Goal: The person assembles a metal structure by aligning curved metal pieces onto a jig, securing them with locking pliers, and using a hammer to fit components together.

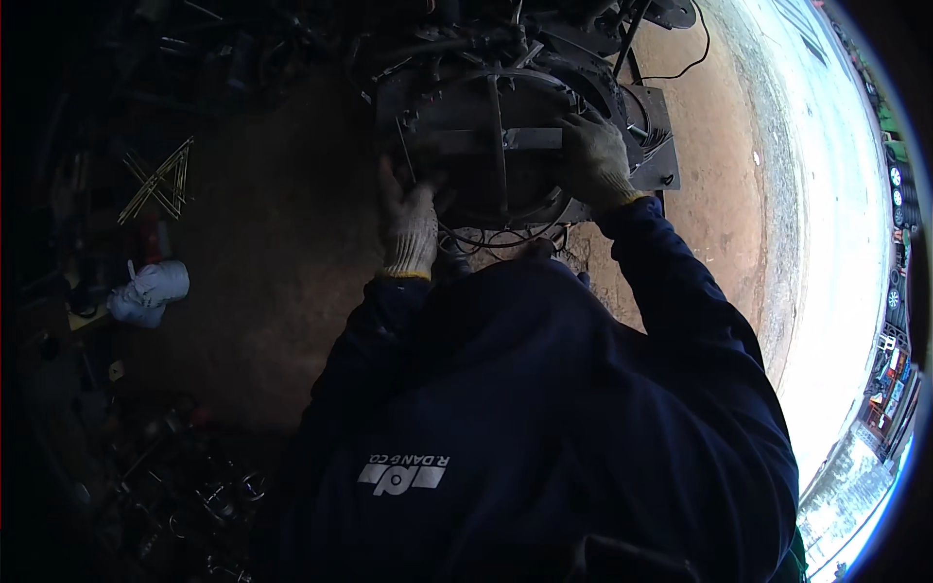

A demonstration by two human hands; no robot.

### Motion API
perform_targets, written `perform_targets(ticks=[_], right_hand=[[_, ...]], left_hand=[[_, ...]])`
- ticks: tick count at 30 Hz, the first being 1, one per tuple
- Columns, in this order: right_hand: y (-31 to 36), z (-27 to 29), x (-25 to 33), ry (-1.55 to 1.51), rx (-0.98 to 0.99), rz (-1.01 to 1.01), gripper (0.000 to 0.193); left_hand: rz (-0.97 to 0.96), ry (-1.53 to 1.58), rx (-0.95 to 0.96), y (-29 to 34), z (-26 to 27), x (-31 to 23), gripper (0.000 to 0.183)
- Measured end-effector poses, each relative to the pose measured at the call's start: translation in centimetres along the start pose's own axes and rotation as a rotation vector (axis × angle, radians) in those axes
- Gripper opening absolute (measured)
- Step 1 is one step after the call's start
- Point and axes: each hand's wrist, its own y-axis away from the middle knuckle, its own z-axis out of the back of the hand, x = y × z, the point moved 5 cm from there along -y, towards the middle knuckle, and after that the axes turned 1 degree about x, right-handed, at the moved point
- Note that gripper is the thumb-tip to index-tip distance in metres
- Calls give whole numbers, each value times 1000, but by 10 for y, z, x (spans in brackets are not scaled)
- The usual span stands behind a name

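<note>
A dark round metal frame (494, 209) with an upright bar (499, 126) down its middle stands in front of me. Across its middle runs a flat metal strip (535, 139). My right hand (598, 160), in a pale knit work glove with a yellow cuff, is closed at the strip's right end; its fingertips are partly hidden. My left hand (410, 223), gloved alike, is at the frame's lower left, its fingers blurred and shadowed. A thin rod (404, 151) rises beside those fingers; whether they grip it does not show.
Thin yellowish rods (155, 180) lie crossed on the brown floor (262, 282) to my left. Near them sits a pale bundle (151, 291). Jumbled metal parts (219, 500) fill the dark lower left. A black cable (695, 63) curves at the upper right, beside bright ground.
</note>
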Motion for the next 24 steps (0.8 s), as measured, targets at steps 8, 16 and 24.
perform_targets(ticks=[8, 16, 24], right_hand=[[-5, 11, 2, -73, 21, 43, 40], [-6, 10, 0, -117, 50, 6, 40], [0, 11, 5, -36, -43, 42, 35]], left_hand=[[-38, -58, 16, 13, -5, -14, 76], [-6, -110, -53, 18, -4, -20, 69], [-33, -69, -145, 22, -6, -19, 64]])
